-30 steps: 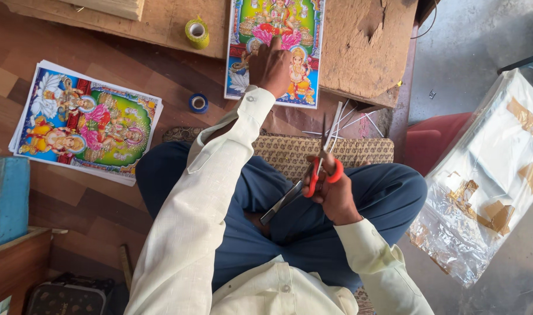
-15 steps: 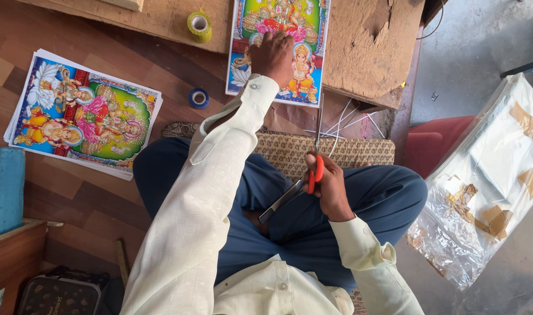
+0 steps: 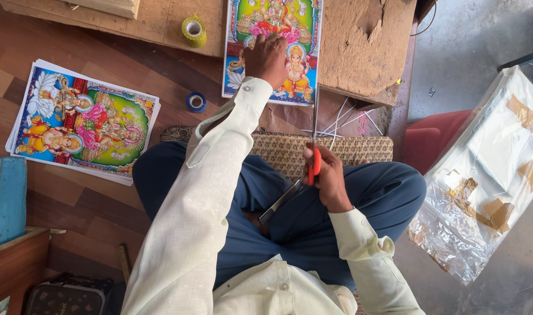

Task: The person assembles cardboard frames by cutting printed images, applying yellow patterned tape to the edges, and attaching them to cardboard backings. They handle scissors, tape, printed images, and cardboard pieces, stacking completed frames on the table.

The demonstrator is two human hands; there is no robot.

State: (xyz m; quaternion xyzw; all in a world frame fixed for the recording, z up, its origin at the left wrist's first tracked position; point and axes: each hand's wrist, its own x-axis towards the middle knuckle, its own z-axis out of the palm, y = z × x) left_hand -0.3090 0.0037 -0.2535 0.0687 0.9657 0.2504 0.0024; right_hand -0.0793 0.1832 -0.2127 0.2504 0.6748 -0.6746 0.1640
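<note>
My left hand [image 3: 267,58] presses flat on a colourful printed poster [image 3: 275,44] that lies on a low wooden board [image 3: 360,46]. My right hand [image 3: 326,175] grips orange-handled scissors [image 3: 315,149] over my lap; the blades point up toward the poster's lower right edge. A dark flat strip [image 3: 280,202] lies on my lap, just left of the right hand. I sit cross-legged in blue trousers on a patterned mat [image 3: 336,149].
A stack of similar posters [image 3: 82,119] lies on the wooden floor at left. A yellow tape roll [image 3: 194,30] and a blue tape roll [image 3: 196,102] sit nearby. A clear plastic-wrapped bundle [image 3: 494,169] lies at right. Thin white trimmed strips [image 3: 348,119] lie below the board.
The scissors have turned from spread blades to upright and closed, with their tips moved up to the poster's right edge. My left hand stays on the poster.
</note>
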